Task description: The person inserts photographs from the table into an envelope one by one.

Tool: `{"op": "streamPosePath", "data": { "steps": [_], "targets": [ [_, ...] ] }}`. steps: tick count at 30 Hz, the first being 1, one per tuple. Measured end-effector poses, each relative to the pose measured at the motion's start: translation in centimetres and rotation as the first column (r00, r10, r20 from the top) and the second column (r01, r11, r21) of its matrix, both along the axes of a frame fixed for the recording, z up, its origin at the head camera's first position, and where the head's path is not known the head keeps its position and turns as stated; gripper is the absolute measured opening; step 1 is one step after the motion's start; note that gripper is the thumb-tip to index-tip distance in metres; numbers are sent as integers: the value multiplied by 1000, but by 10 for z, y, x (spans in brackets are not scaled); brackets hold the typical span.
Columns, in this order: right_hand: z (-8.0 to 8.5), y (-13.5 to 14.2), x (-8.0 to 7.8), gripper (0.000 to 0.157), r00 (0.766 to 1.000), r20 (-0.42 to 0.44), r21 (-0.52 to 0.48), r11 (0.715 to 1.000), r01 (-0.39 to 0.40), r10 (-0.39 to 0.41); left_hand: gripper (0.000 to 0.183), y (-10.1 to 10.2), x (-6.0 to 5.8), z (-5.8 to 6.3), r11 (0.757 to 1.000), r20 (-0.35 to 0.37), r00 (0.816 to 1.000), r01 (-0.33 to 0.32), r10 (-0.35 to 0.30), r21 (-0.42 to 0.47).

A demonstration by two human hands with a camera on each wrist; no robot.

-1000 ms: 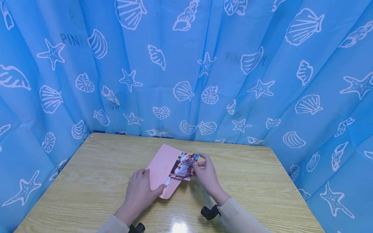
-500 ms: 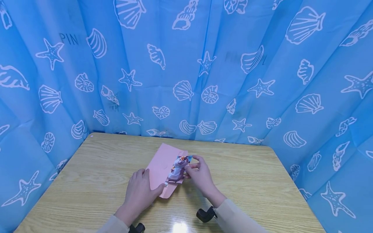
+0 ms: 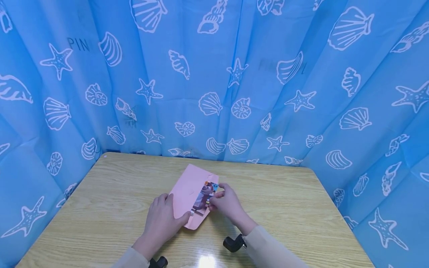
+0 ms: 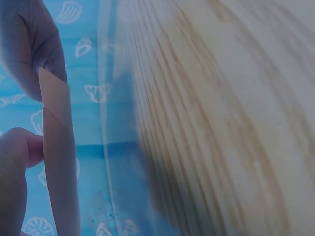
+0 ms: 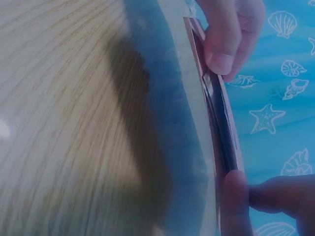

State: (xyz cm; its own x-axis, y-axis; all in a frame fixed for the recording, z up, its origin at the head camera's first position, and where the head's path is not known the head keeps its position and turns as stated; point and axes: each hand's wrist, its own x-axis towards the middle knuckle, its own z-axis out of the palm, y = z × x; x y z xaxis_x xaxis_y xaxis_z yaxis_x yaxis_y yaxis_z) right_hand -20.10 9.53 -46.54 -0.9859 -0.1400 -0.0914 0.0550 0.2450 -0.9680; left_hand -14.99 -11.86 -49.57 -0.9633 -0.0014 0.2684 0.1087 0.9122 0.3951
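Note:
A pink paper envelope (image 3: 188, 186) is held tilted above the table. My left hand (image 3: 162, 215) grips its lower left side, with the thumb on the front near the opening. A glossy picture card (image 3: 201, 200) with a cartoon animal on it sits partly inside the envelope's opening. My right hand (image 3: 230, 207) pinches the card's right side between thumb and fingers. In the right wrist view, the card (image 5: 224, 125) shows edge-on within the envelope's mouth. The left wrist view shows the envelope (image 4: 61, 162) from its edge; the card is hidden there.
Below the hands lies a light wood-grain table (image 3: 285, 216). A blue curtain (image 3: 214, 74) with white shells and starfish hangs behind and at both sides. Black devices (image 3: 234, 243) are worn at both wrists.
My right hand has moved left and slightly down with the picture card, which now sits deeper in the envelope. My left hand and the envelope have stayed almost still.

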Motion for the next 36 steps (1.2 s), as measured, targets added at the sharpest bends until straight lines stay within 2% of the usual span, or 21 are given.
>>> {"op": "streamPosePath", "data": {
  "steps": [11, 19, 26, 29, 36],
  "targets": [
    [-6, -15, -1, 56, 1000, -1, 3, 1000, 14, -14, 90, 2, 4, 3, 1000, -60, 998, 19, -20, -14],
    [-1, -21, 2, 49, 1000, 8, 22, 1000, 5, -5, 90, 3, 6, 6, 1000, -67, 997, 27, -27, -7],
    [2, -26, 8, 54, 998, 67, -33, 999, -11, 13, 88, 4, 6, 5, 1000, -86, 996, 23, -22, 5],
    [3, -28, 10, 56, 996, 88, -25, 1000, -18, 20, 86, 3, 6, 4, 1000, -84, 996, 12, -11, 16],
    [5, -24, 13, 47, 995, 91, -6, 1000, -31, 31, 88, 2, 6, 4, 1000, -64, 998, 3, -1, 31]
  ]
}}
